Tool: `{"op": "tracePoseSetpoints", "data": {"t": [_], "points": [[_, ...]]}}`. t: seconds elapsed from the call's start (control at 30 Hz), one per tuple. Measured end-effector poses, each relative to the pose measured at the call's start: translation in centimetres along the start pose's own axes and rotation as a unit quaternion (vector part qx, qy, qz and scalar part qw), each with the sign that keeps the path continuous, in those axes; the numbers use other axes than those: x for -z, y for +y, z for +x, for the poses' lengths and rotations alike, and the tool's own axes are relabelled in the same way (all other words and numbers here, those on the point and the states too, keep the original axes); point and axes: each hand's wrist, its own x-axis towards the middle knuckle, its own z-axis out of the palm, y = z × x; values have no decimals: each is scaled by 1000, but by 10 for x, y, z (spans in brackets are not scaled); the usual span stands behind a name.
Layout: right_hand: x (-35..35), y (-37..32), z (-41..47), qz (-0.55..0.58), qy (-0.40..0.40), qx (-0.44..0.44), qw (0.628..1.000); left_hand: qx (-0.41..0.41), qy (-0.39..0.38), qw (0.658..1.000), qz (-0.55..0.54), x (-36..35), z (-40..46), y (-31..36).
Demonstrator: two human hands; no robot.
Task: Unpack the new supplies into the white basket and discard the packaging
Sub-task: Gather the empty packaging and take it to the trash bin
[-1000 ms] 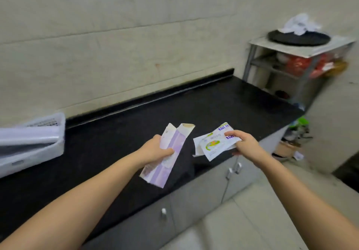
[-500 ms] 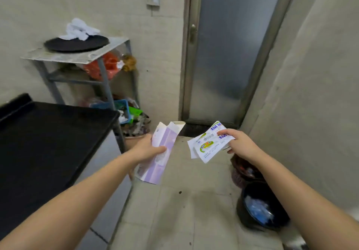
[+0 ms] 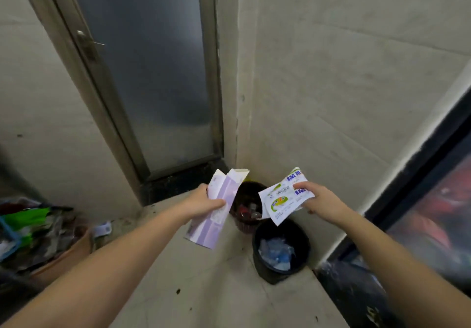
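Observation:
My left hand (image 3: 204,204) grips a flattened white and purple carton (image 3: 216,215), its open flaps pointing up. My right hand (image 3: 314,201) holds a crumpled white wrapper (image 3: 281,201) with green and blue print. Both pieces of packaging hang in the air above two bins in the room's corner: a dark red bin (image 3: 246,204) with rubbish in it right behind the packaging, and a black bin (image 3: 280,250) nearer to me, lined and holding clear plastic. The white basket is out of view.
A frosted glass door (image 3: 150,73) with a metal frame stands ahead, its dark sill at floor level. A box of mixed clutter (image 3: 38,236) sits on the floor at the left. A dark-framed surface (image 3: 420,213) runs along the right wall.
My view has swung right, from the black counter to the door and then to the corner with the two bins. Both hands still hold the same packaging, now above the bins.

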Motion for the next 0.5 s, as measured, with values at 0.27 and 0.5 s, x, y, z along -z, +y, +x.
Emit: {"op": "tracePoseSetpoints", "data": {"t": [0.27,0.5], "points": [[9,118,105,-147,-225,-81,960,63,-60,995,-46,-135,133,4],[-69,258,212,-133,-306,-162,929,270,-7,958,-96,-287,229,-61]]}}
